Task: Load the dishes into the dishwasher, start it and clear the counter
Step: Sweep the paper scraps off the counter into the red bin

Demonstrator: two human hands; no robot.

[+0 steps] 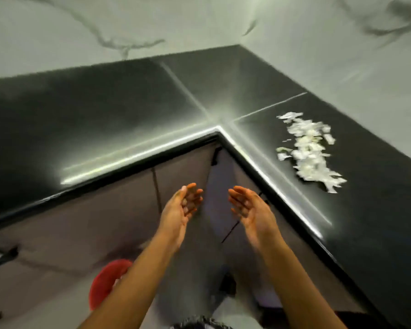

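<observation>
All is rather dim and soft, with motion blur everywhere. A strong glare runs along the near edge of the dark counter (pixel 128 110) and spreads out at its inner corner. The white scraps (pixel 309 150) at right are smeared. The far wall (pixel 199 24) is pale and evenly lit. Straight lines bend toward the frame borders.

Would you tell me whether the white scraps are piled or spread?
Spread: the white scraps lie in a loose strip along the black counter.
</observation>
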